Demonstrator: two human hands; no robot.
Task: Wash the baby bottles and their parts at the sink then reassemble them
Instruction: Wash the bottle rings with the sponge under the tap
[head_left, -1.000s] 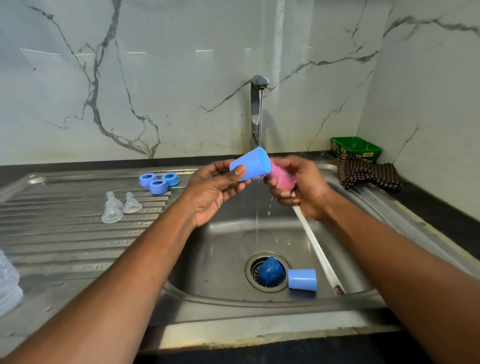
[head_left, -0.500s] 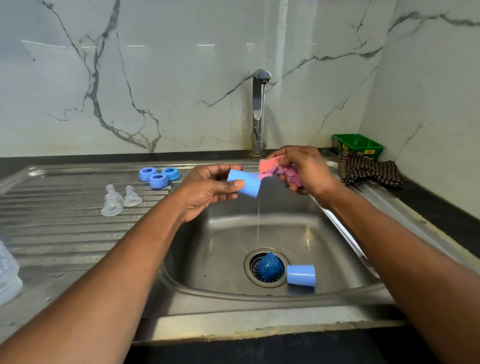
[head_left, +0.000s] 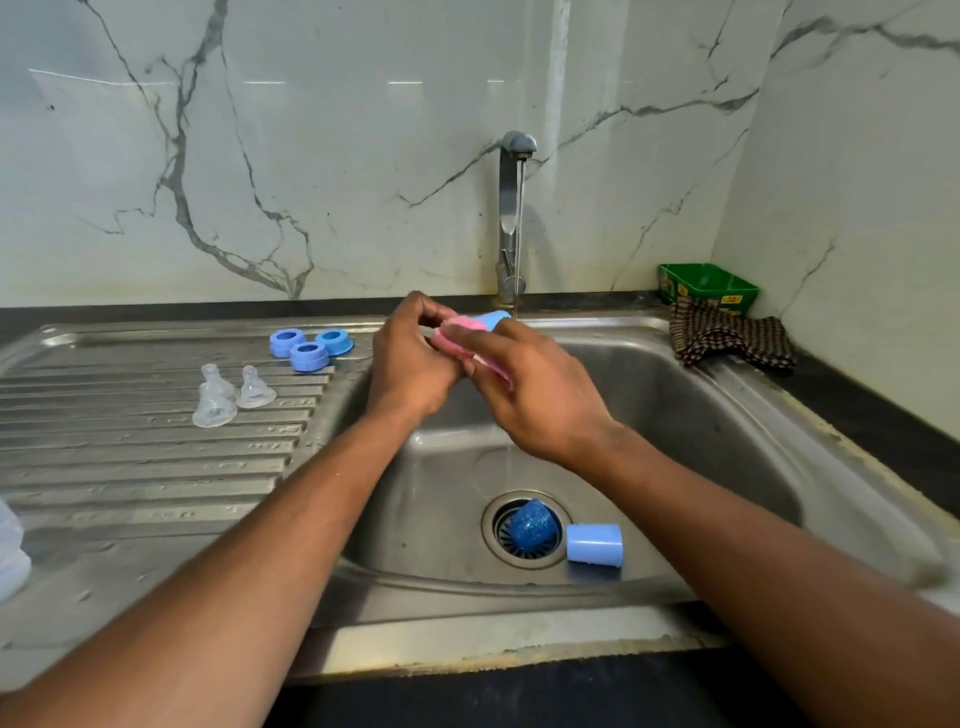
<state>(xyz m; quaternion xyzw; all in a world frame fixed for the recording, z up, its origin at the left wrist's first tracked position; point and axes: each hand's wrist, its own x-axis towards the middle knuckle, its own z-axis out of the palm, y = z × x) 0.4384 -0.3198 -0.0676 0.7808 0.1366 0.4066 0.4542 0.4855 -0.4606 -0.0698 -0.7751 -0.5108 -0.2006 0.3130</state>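
Left hand fingers pinch the light, slick-wet blue cap (grip its rim), right hand squeezing the soft pink sponge at its 3 o'clock.

White marble wall panels with grey veins are covering the back from nine to two o'clock, and they are reflecting pale strips of light. A dark countertop is running under them — at three o'clock it is meeting a second marble wall in the corner.
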